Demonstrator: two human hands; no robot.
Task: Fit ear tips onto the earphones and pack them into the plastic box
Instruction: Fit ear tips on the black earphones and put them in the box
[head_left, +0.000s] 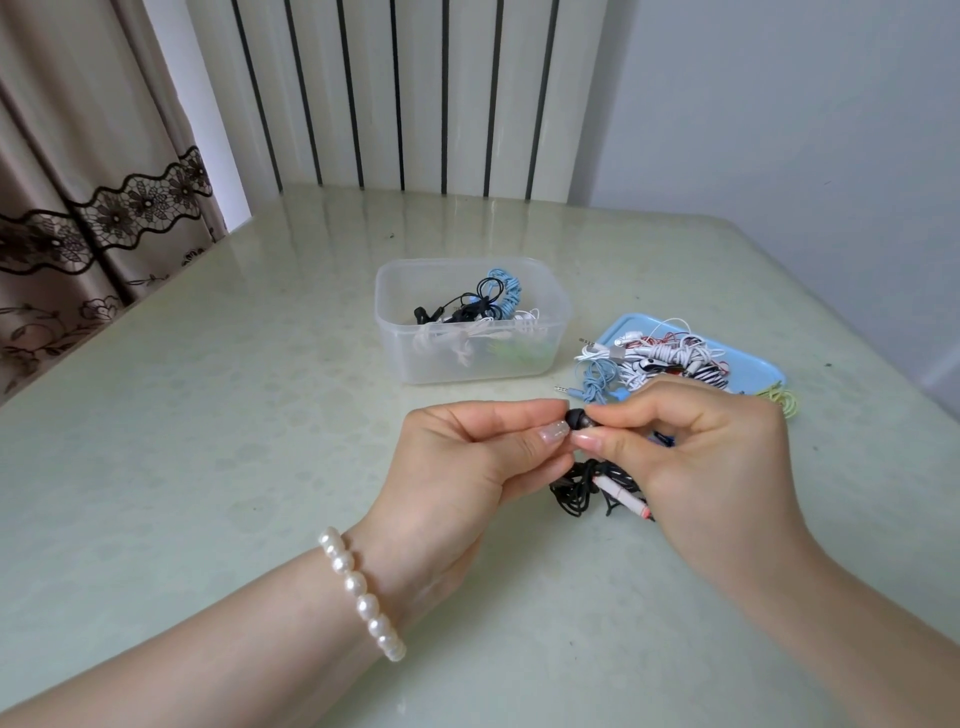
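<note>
Black and small, the ear tip (574, 417) sits between the fingertips of both hands, held above the pale green tabletop (218, 426). The left hand (467, 457) pinches it between thumb and forefinger, the other fingers curled into the palm. The right hand (696, 457) meets it from the other side, thumb and forefinger pinching the earbud (589, 421) that the tip sits against; how far the tip is seated on the bud cannot be told. From under the right hand hangs the black cable bundle (576, 493) of the same earphone, with a white and pink plug sleeve (621, 496) sticking out of it; whether the bundle touches the tabletop is unclear.

Beyond the hands stands the clear plastic box (470, 358), lid off, holding several wound earphones: black (467, 306), light blue (506, 288), white (457, 335) and something green low at the front. To its right lies a light blue tray (748, 358) piled with more earphones (670, 358) in white, red and black-and-white stripes; a blue set (597, 382) and a yellow-green cable (782, 400) spill over its near edge onto the tabletop.

A pearl bracelet (361, 592) circles the left wrist. A curtain with dark lace trim (78, 218) hangs at the left, and a white radiator (395, 93) stands behind the tabletop.
</note>
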